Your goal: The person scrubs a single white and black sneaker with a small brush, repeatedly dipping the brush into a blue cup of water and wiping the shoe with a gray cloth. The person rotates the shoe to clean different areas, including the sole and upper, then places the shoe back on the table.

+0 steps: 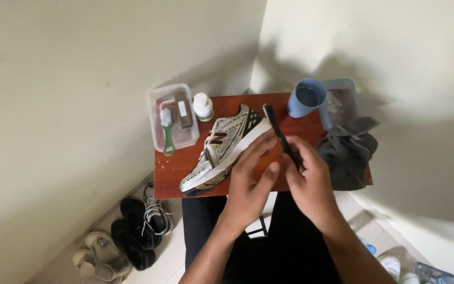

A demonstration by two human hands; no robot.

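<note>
sneaker (227,150) lies on its side mid-counter (300,131), toe toward the near-left corner; left hand (248,184) fingers rest on its sole, while right hand (311,181) fingers pinch a thin dark brush (282,138).

Table (300,131), centre of frame: reddish-brown wood. Sneaker (224,147): silver-white with black and orange panels, white sole. Brush (282,138) at centre: black. Mug (307,99), upper right: blue. Cloth (349,152), right: dark grey. Box (156,131), upper left: clear plastic, holding a brush with a green handle (168,131). Bottle (203,107): white. Shoes (137,231), lower left: black.
</note>
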